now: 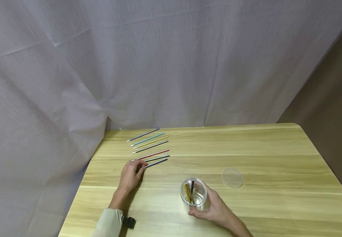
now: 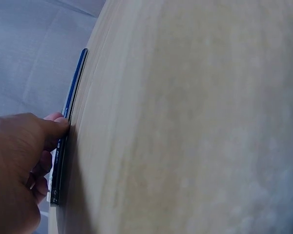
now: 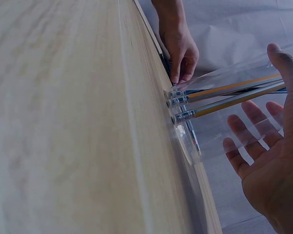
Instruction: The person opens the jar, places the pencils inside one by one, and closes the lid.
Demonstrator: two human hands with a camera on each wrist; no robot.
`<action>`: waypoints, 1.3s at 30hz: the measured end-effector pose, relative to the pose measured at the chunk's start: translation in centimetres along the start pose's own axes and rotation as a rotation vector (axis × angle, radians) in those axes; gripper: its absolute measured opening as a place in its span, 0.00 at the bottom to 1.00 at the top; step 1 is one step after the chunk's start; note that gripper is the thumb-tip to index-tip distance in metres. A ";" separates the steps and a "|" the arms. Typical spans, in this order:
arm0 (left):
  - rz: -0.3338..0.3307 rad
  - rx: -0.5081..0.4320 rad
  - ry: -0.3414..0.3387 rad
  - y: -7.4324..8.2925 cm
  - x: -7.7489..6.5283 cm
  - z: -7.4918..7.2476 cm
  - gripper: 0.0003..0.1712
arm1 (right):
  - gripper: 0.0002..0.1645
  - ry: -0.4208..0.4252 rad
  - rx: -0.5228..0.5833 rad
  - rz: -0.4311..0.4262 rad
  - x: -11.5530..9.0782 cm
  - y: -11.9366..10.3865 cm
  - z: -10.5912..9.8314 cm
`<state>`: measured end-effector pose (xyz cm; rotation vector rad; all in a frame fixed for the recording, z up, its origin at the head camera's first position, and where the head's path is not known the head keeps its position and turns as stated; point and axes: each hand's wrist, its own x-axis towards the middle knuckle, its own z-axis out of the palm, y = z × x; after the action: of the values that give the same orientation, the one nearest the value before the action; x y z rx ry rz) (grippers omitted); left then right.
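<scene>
My left hand [image 1: 130,176] pinches the nearest of several pencils on the table, a dark blue pencil [image 1: 157,163], between thumb and fingers. In the left wrist view this blue pencil [image 2: 76,80] lies along the tabletop under the thumb. My right hand [image 1: 216,210] grips a clear plastic jar [image 1: 199,207] from its right side, thumb in front and fingers round the wall. Several pencils [image 3: 234,92] stand leaning inside the jar, their metal-ferruled ends at the bottom. Just beyond the left fingers lie a black pencil [image 1: 159,158] and a red pencil [image 1: 156,153].
Further back lie a dark pencil [image 1: 150,147], a yellow pencil [image 1: 151,142], a teal pencil [image 1: 148,139] and a blue pencil [image 1: 143,134], roughly parallel. A clear round lid [image 1: 232,178] lies right of the jar. A grey curtain [image 1: 171,65] hangs behind the wooden table [image 1: 277,158].
</scene>
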<state>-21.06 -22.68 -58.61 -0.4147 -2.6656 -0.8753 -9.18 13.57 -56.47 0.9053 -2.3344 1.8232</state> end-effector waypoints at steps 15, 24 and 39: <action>0.042 -0.039 0.012 0.8 -0.2 -0.1 0.09 | 0.52 0.003 -0.014 -0.011 -0.2 0.0 0.1; 0.084 -0.037 0.021 1.8 0.2 -0.6 0.11 | 0.53 -0.003 0.006 0.003 -0.1 0.1 -0.1; 0.217 -0.042 0.048 5.7 1.2 -2.0 0.09 | 0.53 -0.007 0.024 0.019 0.0 0.3 -0.1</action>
<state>-19.69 -19.29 -53.63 -0.6693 -2.5035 -0.8643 -9.29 13.71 -56.70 0.8959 -2.3382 1.8627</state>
